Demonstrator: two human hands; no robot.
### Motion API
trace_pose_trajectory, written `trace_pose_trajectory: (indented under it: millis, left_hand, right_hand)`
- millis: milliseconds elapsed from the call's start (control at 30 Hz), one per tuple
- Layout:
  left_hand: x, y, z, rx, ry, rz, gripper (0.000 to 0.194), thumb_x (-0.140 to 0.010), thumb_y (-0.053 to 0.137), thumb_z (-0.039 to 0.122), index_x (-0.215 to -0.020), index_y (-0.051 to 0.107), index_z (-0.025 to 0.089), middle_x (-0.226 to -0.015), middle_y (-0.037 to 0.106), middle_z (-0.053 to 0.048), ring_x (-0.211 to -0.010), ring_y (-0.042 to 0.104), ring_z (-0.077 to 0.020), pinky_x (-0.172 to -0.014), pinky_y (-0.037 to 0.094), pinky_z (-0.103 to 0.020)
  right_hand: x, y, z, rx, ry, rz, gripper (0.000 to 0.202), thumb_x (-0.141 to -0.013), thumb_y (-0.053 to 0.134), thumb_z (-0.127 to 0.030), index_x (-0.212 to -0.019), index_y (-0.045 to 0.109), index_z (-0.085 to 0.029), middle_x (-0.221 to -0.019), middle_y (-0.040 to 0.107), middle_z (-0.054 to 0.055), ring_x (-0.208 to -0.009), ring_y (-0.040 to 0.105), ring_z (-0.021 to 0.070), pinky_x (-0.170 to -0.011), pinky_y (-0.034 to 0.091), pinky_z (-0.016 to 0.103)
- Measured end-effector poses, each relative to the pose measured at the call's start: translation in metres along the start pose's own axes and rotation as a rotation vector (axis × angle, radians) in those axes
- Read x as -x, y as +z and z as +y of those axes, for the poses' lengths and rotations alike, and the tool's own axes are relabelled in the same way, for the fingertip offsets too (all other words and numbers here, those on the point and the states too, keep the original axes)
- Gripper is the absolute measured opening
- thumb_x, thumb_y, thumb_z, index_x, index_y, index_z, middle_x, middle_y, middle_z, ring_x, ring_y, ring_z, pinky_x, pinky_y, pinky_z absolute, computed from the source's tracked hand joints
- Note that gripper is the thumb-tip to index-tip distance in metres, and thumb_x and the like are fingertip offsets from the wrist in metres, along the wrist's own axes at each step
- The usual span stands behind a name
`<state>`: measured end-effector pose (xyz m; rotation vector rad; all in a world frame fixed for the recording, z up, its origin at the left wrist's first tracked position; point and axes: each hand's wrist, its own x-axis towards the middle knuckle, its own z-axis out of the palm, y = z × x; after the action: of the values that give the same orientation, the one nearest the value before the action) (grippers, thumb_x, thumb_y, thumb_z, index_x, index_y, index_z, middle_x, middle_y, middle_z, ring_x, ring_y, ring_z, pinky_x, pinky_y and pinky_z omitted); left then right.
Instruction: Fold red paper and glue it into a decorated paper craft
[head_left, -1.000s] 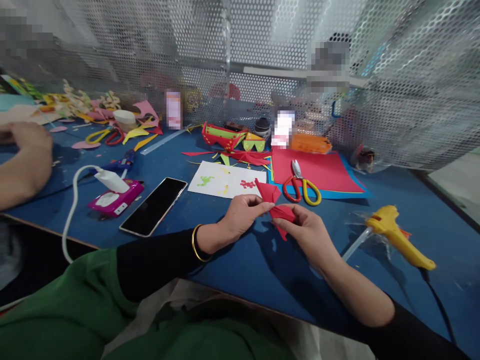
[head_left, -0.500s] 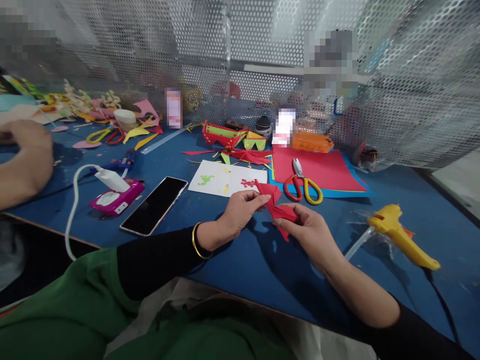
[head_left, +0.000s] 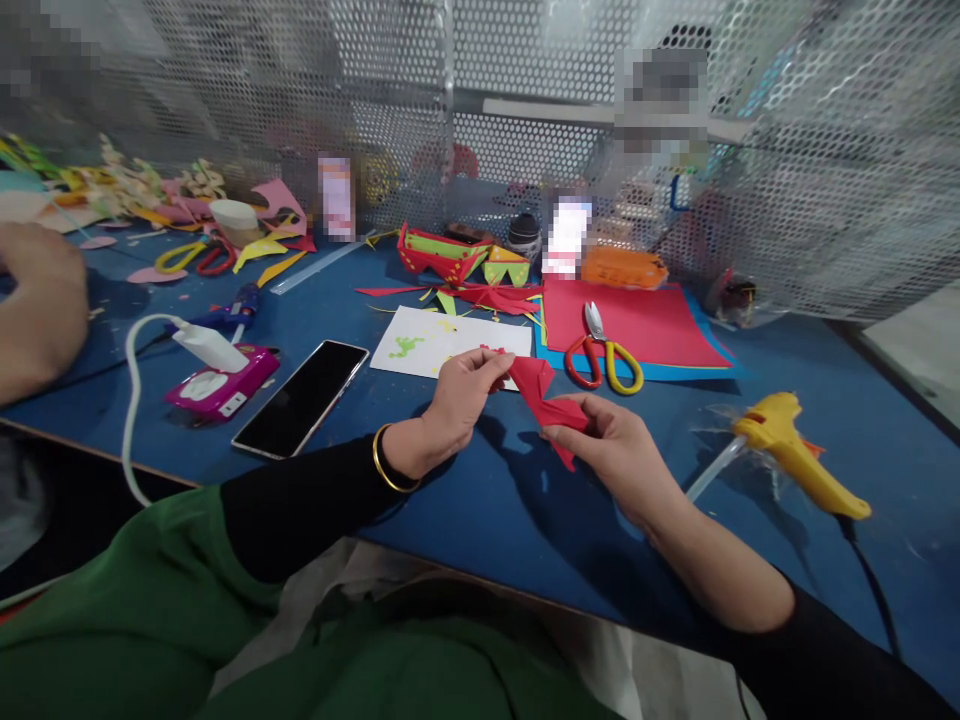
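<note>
A piece of folded red paper (head_left: 534, 385) is held above the blue table between my two hands. My left hand (head_left: 461, 400) pinches its upper left end between thumb and fingers. Lower down, my right hand (head_left: 622, 450) grips the other end, thumb on top, with part of the paper hidden by the fingers. Just behind them lies a white card (head_left: 427, 340) with small green, yellow and red paper bits on it. Scissors (head_left: 595, 325) with one red and one yellow handle rest on a stack of red sheets (head_left: 645, 320), with blue sheets beneath.
A yellow glue gun (head_left: 787, 440) lies at the right. To the left are a black phone (head_left: 304, 400) and a purple power socket (head_left: 225, 385) with a white plug. Red and green paper glasses (head_left: 439, 258) stand behind scraps. Another person's hand (head_left: 45, 300) is at far left.
My left hand has shifted slightly left on the red paper, from over its face toward its upper left tip. My right hand keeps its hold. The whole view has moved a little.
</note>
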<state>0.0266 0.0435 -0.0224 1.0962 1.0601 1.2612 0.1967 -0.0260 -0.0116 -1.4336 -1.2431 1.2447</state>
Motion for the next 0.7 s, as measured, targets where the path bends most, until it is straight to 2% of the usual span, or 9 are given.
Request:
trace_pose_trajectory:
  millis: [133,200,267,400,500,600,700]
  left_hand:
    - [0.0,0.0,0.0,0.006,-0.025,0.014,0.038,-0.079,0.071,0.056,-0.061,0.067,0.022,-0.067,0.066,-0.005,-0.061,0.054,-0.0148,-0.063,0.044,-0.031]
    - [0.002,0.001,0.0,0.032,-0.081,-0.036,0.048,-0.082,0.064,0.065,-0.063,0.069,0.021,-0.069,0.067,-0.006,-0.061,0.056,-0.015,-0.061,0.043,-0.031]
    - [0.007,0.003,0.001,0.011,-0.111,-0.12,0.05,-0.08,0.066,0.068,-0.063,0.069,0.021,-0.067,0.067,-0.006,-0.059,0.054,-0.0146,-0.06,0.041,-0.031]
    - [0.016,0.005,0.003,-0.114,-0.08,-0.269,0.037,-0.067,0.085,0.051,-0.059,0.067,0.019,-0.059,0.061,-0.001,-0.058,0.05,-0.013,-0.06,0.039,-0.03]
    - [0.017,0.005,0.005,-0.125,-0.07,-0.273,0.032,-0.07,0.081,0.043,-0.057,0.065,0.019,-0.057,0.059,0.001,-0.056,0.048,-0.0117,-0.06,0.037,-0.03]
    - [0.015,0.004,0.007,-0.149,-0.076,-0.276,0.03,-0.07,0.079,0.04,-0.057,0.063,0.019,-0.055,0.057,0.002,-0.055,0.046,-0.0106,-0.059,0.036,-0.029]
    - [0.014,0.002,0.008,-0.21,-0.084,-0.323,0.03,-0.07,0.081,0.041,-0.06,0.065,0.017,-0.058,0.06,0.002,-0.058,0.049,-0.0103,-0.061,0.037,-0.028]
  right_hand:
    - [0.001,0.0,0.0,-0.038,0.012,0.006,0.043,-0.062,0.083,-0.045,-0.094,0.07,-0.02,-0.076,0.071,0.002,-0.063,0.058,0.0148,-0.058,0.045,0.03]
    - [0.001,0.0,-0.001,-0.061,0.012,0.022,0.044,-0.062,0.084,-0.045,-0.095,0.07,-0.019,-0.077,0.072,0.002,-0.064,0.059,0.015,-0.059,0.046,0.03]
    - [0.001,0.0,-0.001,-0.07,0.001,0.045,0.043,-0.062,0.084,-0.045,-0.094,0.07,-0.019,-0.077,0.071,0.002,-0.064,0.059,0.0154,-0.06,0.046,0.03]
    - [0.001,-0.001,-0.001,-0.051,-0.018,0.056,0.043,-0.062,0.085,-0.045,-0.093,0.071,-0.018,-0.075,0.07,0.001,-0.062,0.058,0.0148,-0.058,0.044,0.029]
    - [0.0,-0.002,-0.002,-0.067,-0.04,0.051,0.045,-0.064,0.085,-0.048,-0.096,0.072,-0.018,-0.08,0.072,0.003,-0.067,0.061,0.0156,-0.061,0.047,0.029]
    - [-0.001,-0.005,-0.003,-0.104,-0.086,0.127,0.045,-0.067,0.083,-0.052,-0.095,0.072,-0.019,-0.084,0.073,0.004,-0.078,0.064,0.0175,-0.07,0.05,0.03]
    - [-0.005,-0.009,-0.002,-0.093,-0.089,0.164,0.044,-0.068,0.082,-0.053,-0.094,0.072,-0.018,-0.078,0.071,0.002,-0.076,0.062,0.0162,-0.068,0.048,0.03]
